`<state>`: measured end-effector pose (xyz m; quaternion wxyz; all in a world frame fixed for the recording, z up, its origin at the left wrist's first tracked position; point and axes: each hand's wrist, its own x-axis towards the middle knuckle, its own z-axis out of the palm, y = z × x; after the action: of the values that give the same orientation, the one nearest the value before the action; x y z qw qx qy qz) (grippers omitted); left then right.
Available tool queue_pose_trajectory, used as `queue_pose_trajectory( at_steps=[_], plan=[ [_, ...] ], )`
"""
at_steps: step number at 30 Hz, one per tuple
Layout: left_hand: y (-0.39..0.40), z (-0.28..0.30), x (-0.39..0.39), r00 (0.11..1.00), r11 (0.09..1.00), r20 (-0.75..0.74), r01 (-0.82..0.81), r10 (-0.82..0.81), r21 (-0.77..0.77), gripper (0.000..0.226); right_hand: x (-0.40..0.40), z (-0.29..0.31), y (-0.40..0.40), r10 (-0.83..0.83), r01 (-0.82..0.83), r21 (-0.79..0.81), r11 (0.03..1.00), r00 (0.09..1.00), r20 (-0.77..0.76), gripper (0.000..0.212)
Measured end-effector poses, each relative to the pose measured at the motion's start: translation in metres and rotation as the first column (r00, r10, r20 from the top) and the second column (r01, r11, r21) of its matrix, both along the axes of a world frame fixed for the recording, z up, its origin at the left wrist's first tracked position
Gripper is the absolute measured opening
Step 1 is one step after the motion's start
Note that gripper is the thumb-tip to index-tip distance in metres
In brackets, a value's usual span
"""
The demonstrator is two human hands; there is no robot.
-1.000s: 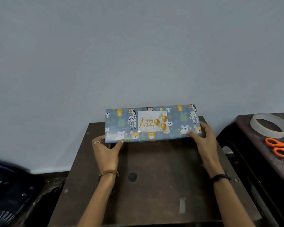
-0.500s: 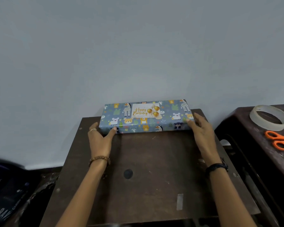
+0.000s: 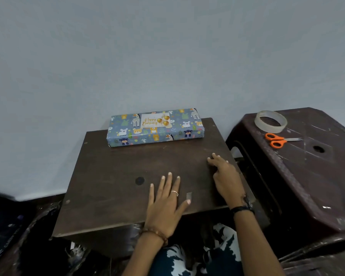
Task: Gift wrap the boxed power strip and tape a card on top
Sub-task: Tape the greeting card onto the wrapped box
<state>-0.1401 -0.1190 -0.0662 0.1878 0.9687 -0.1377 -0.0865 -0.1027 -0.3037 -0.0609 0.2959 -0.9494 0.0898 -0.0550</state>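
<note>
The box [image 3: 155,134], wrapped in blue paper with animal prints, lies flat at the far edge of the dark brown board [image 3: 112,176], against the wall. A white "Happy Birthday" card [image 3: 154,120] with gold balloons sits on its top face. My left hand [image 3: 165,202] rests flat on the board near its front edge, fingers straight and spread. My right hand [image 3: 225,174] rests on the board's right side with fingers loosely bent, holding nothing. Both hands are well apart from the box.
A dark plastic stool [image 3: 311,168] stands at the right, carrying a roll of clear tape [image 3: 270,121] and orange-handled scissors [image 3: 277,139]. A small strip of tape [image 3: 188,195] sticks to the board by my left thumb. Dark bags lie on the floor at the left.
Both hands let go of the wrapped box and drew back toward me onto the board. The box now lies flat against the wall.
</note>
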Motion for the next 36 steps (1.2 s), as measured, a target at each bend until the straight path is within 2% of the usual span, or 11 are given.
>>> queue_pose_trajectory(
  at_steps=[2,7,9,12,18,20,22,26,29,33,36],
  plan=[
    [0.000,-0.001,-0.015,1.000,0.999,-0.017,0.023,-0.024,-0.037,0.118,-0.011,0.001,-0.001,-0.007,0.001,0.088,0.996,0.998,0.060,0.055],
    [0.001,0.000,-0.023,0.996,0.933,-0.036,-0.086,0.078,-0.351,0.048,-0.020,0.009,-0.004,-0.228,0.124,0.443,0.888,0.955,0.190,0.057],
    [-0.001,0.002,-0.021,0.982,0.839,-0.058,-0.185,0.181,-0.512,0.037,-0.018,0.008,-0.005,-0.248,0.142,0.440,0.887,0.949,0.193,0.053],
    [-0.005,0.006,-0.016,0.945,0.726,-0.101,-0.304,0.310,-0.617,0.030,-0.012,0.001,-0.005,-0.204,0.131,0.334,0.933,0.960,0.194,0.024],
    [-0.010,0.011,-0.011,0.927,0.749,-0.102,-0.354,0.362,-0.560,0.028,-0.004,0.000,-0.002,-0.099,0.088,0.097,0.991,0.988,0.118,0.010],
    [-0.008,0.011,-0.012,0.935,0.749,-0.090,-0.329,0.342,-0.575,0.030,-0.012,0.002,-0.003,-0.092,0.047,0.325,0.944,0.988,0.124,0.010],
    [-0.008,0.011,-0.013,0.946,0.786,-0.064,-0.300,0.316,-0.541,0.027,-0.023,0.005,0.000,-0.161,0.036,0.619,0.784,0.976,0.147,0.013],
    [-0.014,0.012,-0.016,0.964,0.934,0.008,-0.257,0.267,-0.246,0.034,-0.045,0.004,0.011,-0.225,0.036,0.758,0.651,0.963,0.148,0.028],
    [-0.015,0.008,-0.021,0.976,0.968,0.063,-0.194,0.207,-0.161,0.033,-0.057,0.005,0.019,-0.193,0.045,0.726,0.687,0.974,0.122,0.023],
    [-0.011,0.006,-0.022,0.977,0.950,0.051,-0.187,0.206,-0.248,0.022,-0.072,0.004,0.030,-0.102,-0.012,0.601,0.799,0.983,0.155,0.021],
    [-0.012,0.007,-0.021,0.970,0.921,0.031,-0.219,0.242,-0.323,0.014,-0.083,0.001,0.037,-0.115,-0.016,0.590,0.807,0.976,0.185,0.027]
  ],
)
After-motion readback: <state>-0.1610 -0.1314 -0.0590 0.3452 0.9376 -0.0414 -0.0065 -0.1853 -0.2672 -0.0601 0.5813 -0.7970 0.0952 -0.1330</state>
